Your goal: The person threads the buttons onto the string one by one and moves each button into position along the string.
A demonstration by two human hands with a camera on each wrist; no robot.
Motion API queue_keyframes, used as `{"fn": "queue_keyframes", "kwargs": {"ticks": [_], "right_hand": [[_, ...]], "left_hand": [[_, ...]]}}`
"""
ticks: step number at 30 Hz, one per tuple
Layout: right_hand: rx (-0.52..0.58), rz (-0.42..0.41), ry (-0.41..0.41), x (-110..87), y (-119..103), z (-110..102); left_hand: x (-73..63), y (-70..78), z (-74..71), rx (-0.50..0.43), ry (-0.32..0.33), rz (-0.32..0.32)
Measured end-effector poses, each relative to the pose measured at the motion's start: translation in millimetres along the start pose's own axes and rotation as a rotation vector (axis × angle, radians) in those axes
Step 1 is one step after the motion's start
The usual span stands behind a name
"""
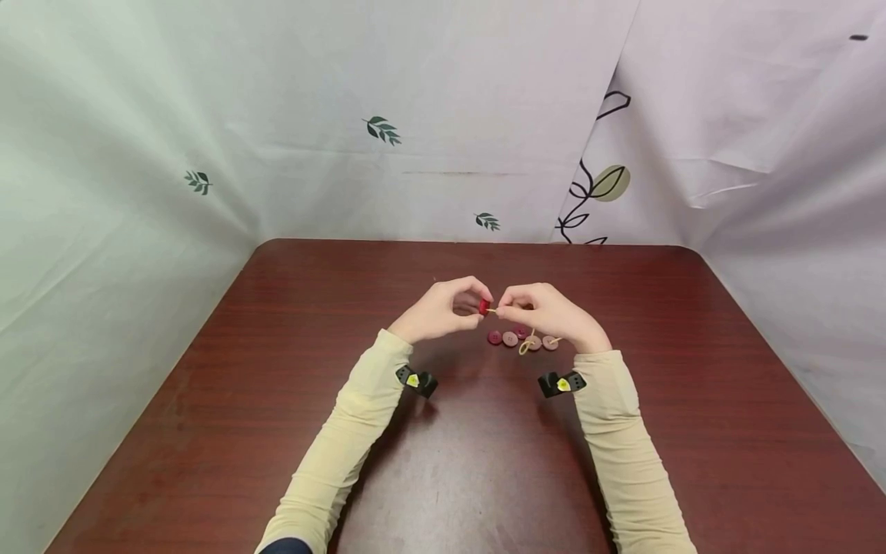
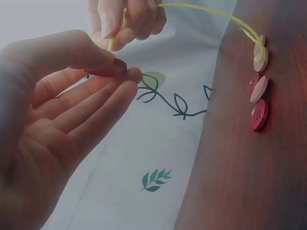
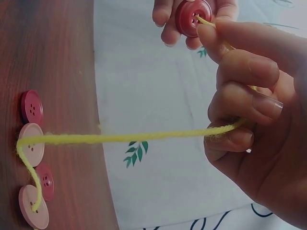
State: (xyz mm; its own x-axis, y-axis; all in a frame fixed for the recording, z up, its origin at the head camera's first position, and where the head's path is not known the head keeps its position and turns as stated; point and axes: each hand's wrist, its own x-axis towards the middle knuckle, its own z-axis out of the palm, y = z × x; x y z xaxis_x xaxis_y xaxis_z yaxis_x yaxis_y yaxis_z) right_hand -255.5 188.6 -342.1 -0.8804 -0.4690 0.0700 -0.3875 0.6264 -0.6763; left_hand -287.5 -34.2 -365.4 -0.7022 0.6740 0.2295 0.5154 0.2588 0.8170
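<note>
My left hand pinches a red button between thumb and fingers, above the table. Facing it, my right hand pinches a yellow yarn close to its end. That end reaches one of the button's holes in the right wrist view. From under the curled right fingers the yarn runs down to the buttons on the table, crossing a pale pink button and entering another pink button. A dark red button lies at the left end of this group.
The group of several pink and dark red buttons lies on the brown wooden table, just below the hands. A white cloth with leaf prints hangs behind the table and along its sides.
</note>
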Motion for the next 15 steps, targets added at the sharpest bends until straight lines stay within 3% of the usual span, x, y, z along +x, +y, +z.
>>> {"fn": "queue_keyframes", "kwargs": {"ticks": [10, 15], "right_hand": [[0.006, -0.004, -0.015, 0.4, -0.2, 1.8], [-0.001, -0.019, -0.011, 0.6, -1.5, 2.0]], "left_hand": [[0.8, -0.9, 2.4, -0.020, -0.012, 0.005], [1.6, -0.1, 3.9, -0.042, 0.003, 0.046]]}}
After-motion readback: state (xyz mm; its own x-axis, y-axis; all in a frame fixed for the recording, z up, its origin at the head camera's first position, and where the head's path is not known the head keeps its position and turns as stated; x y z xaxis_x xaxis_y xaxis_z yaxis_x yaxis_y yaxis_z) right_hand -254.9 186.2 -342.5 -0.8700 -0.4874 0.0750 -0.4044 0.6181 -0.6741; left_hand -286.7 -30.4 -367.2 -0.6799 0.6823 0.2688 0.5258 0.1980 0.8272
